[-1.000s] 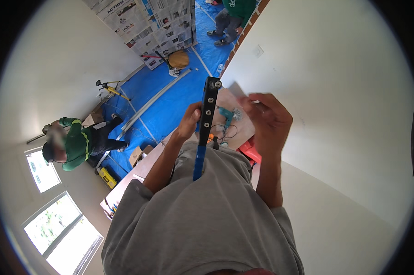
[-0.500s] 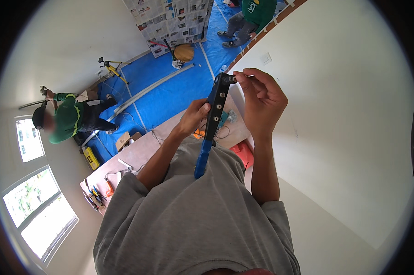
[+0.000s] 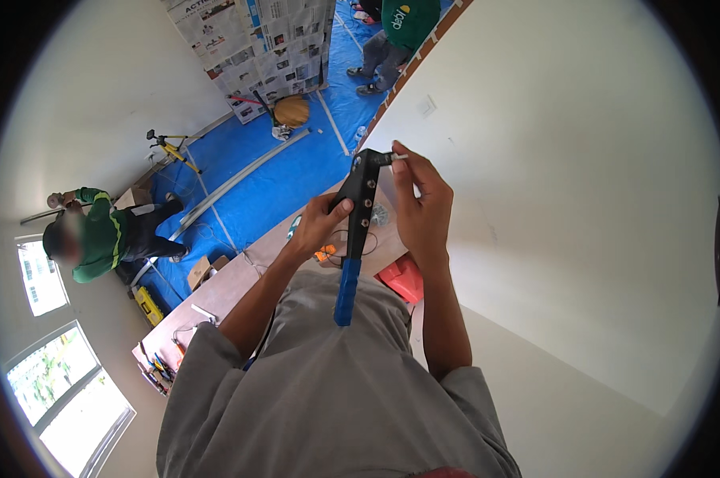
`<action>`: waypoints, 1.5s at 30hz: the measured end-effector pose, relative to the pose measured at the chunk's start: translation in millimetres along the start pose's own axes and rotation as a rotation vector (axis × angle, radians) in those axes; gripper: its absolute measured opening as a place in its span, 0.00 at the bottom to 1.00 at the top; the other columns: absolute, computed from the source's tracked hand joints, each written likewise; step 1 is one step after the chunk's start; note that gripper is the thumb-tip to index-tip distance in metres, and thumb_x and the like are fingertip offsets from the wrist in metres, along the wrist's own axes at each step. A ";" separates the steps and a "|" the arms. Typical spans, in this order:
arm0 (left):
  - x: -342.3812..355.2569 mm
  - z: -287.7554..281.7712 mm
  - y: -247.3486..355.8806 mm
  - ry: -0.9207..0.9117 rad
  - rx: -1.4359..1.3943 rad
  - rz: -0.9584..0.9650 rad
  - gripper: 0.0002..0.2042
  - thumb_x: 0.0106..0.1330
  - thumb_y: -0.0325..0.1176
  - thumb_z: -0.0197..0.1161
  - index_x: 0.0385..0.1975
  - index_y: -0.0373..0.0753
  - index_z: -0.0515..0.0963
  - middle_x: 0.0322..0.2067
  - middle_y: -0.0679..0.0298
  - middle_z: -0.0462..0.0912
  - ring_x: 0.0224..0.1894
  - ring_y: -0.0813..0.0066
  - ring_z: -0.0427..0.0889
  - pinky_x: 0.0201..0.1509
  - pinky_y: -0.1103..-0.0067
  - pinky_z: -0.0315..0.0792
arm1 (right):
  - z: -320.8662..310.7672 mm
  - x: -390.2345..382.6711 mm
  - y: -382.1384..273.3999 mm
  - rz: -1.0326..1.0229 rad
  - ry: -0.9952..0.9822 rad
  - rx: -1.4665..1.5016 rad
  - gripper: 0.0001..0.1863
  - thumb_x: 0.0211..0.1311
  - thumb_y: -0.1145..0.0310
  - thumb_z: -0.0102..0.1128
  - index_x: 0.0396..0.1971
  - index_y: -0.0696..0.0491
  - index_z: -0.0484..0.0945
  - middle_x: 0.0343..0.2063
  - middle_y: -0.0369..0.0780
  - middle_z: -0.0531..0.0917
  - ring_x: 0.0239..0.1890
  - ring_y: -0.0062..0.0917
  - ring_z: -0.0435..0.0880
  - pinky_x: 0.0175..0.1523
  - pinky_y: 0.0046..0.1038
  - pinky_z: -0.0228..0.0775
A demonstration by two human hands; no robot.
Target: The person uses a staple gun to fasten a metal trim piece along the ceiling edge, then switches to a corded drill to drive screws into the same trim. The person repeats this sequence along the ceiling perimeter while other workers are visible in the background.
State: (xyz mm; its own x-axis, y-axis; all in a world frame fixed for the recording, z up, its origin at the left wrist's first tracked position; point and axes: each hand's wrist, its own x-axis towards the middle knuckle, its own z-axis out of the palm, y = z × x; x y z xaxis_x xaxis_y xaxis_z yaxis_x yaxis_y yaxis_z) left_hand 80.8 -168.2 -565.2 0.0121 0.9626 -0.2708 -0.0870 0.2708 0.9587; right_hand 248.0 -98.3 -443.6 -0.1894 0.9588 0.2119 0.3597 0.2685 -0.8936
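The rivet gun (image 3: 358, 209) is now raised higher, gripped by the left hand (image 3: 322, 225), while a rivet (image 3: 397, 157) is pinched at its nose by the right hand (image 3: 420, 209), so loading seems underway.

The small white piece at the head of the rivet tool (image 3: 358, 215) is pinched under the right hand's (image 3: 420, 209) fingertips; too small to identify. The left hand (image 3: 322, 225) covers part of the tool's black body. Items on the workbench (image 3: 217, 291) behind the hands are largely blocked; tools at its far end are too small to tell apart.
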 end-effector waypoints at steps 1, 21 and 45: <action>5.9 5.5 -3.6 -0.018 0.027 0.018 0.34 0.67 0.67 0.61 0.38 0.32 0.80 0.26 0.69 0.75 0.30 0.82 0.70 0.34 0.79 0.65 | -6.8 -3.8 8.1 0.078 -0.017 0.079 0.23 0.75 0.60 0.61 0.62 0.59 0.76 0.52 0.47 0.85 0.55 0.34 0.85 0.56 0.32 0.77; 243.5 81.5 -696.8 -0.143 0.409 -0.609 0.29 0.65 0.57 0.69 0.52 0.36 0.80 0.42 0.52 0.83 0.44 0.60 0.84 0.50 0.66 0.76 | 102.8 -256.7 648.3 0.924 0.169 -0.193 0.20 0.70 0.65 0.63 0.57 0.59 0.75 0.27 0.43 0.82 0.28 0.27 0.80 0.36 0.30 0.71; 386.5 66.2 -896.0 0.388 -0.242 -0.764 0.39 0.55 0.45 0.81 0.61 0.36 0.65 0.52 0.54 0.78 0.49 0.60 0.84 0.48 0.62 0.85 | 211.6 -353.2 1011.7 1.195 0.186 -0.557 0.28 0.68 0.53 0.63 0.55 0.62 0.78 0.43 0.53 0.84 0.47 0.48 0.82 0.55 0.42 0.74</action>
State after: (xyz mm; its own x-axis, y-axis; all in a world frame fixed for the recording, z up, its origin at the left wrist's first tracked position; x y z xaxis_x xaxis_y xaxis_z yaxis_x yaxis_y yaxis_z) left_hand 229.3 -38.0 -1523.2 -0.1817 0.4360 -0.8814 -0.4022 0.7850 0.4712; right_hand 485.5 -184.9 -1506.2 0.6132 0.6167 -0.4937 0.5478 -0.7822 -0.2967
